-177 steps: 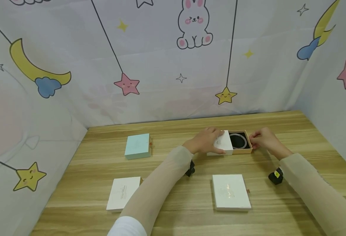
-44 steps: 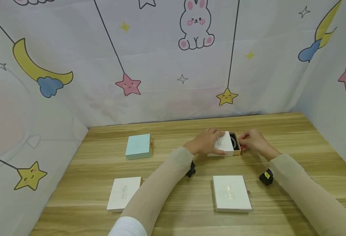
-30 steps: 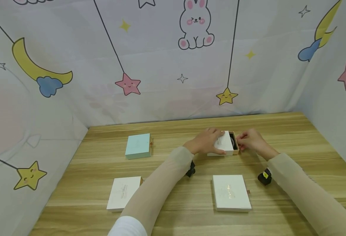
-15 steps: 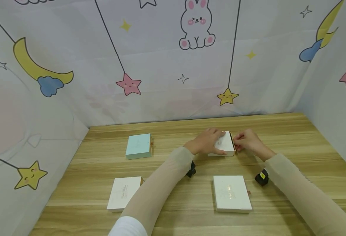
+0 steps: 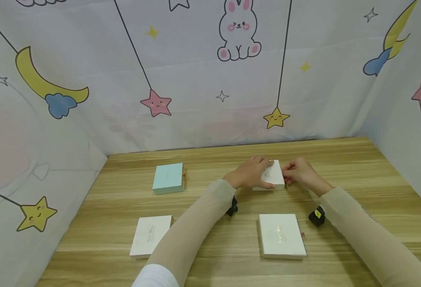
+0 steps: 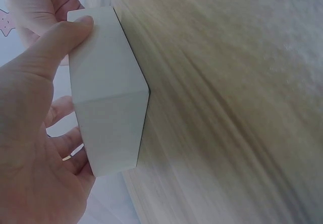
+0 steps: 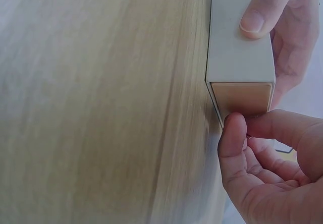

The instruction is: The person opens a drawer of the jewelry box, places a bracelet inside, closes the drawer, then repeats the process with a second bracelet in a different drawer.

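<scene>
A small white drawer box (image 5: 275, 174) lies at the back of the table, right of centre, its sleeve flush with the peach-coloured drawer end (image 7: 239, 95). My left hand (image 5: 249, 172) grips the sleeve, thumb on the near side and fingers across to the far side. At the box's right end is my right hand (image 5: 301, 174); its thumb and forefinger meet against the drawer end, pinching what appears to be its small pull tab, mostly hidden by the fingertips. The drawer's contents are covered by the sleeve.
A pale blue box (image 5: 168, 177) lies at the back left. One white box (image 5: 149, 236) sits front left, partly behind my left forearm, and another white box (image 5: 281, 235) front right. A printed cloth (image 5: 196, 79) hangs behind the wooden table (image 5: 214, 247).
The drawer, earlier pulled out with a ring-shaped bangle showing on black lining, has slid left into the sleeve. My right hand moved left with it; my left hand stayed on the sleeve.
</scene>
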A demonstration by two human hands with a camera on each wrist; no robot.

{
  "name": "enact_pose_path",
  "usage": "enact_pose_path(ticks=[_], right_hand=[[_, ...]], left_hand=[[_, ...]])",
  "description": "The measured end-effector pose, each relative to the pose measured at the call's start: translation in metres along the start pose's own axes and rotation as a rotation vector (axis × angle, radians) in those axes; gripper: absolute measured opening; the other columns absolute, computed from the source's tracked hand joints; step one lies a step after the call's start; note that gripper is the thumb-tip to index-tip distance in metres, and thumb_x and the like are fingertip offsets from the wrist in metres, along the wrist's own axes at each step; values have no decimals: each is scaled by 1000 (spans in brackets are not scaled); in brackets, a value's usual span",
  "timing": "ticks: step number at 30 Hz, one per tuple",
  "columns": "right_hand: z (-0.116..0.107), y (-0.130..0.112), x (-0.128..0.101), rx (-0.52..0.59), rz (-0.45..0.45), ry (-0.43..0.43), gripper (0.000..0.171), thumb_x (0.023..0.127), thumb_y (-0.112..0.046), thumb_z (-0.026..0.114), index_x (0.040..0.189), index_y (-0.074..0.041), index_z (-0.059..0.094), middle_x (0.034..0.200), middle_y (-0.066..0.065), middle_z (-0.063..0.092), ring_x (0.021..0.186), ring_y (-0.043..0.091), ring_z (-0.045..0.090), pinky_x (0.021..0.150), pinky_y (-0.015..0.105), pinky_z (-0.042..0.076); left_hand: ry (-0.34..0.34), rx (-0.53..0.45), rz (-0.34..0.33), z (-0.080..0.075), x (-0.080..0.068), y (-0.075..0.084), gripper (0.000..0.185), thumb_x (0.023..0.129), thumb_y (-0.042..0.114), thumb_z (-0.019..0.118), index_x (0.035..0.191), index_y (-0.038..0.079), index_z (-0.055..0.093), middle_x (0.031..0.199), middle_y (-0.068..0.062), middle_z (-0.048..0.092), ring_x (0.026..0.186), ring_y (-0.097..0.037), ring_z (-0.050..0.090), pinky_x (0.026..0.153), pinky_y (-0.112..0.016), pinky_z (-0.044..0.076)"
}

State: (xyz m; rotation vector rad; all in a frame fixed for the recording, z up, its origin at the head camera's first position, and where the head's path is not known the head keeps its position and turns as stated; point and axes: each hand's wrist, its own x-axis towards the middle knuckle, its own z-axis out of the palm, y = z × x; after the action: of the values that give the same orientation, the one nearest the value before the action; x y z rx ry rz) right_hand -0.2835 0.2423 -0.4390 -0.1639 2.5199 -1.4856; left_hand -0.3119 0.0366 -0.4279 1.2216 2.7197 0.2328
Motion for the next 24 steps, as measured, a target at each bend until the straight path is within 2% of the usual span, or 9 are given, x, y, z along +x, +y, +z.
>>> enact_pose_path(ticks=[24], right_hand=[[3,0,0,6,-16,8,13,93,11,57,97,22,62,77,10,67,62,13,63,57,28,56]], left_hand=[[3,16,11,-1,-2,1,88,89,59,67,155,11,36,155,-10,37,142,-25,33,114,-32,28]])
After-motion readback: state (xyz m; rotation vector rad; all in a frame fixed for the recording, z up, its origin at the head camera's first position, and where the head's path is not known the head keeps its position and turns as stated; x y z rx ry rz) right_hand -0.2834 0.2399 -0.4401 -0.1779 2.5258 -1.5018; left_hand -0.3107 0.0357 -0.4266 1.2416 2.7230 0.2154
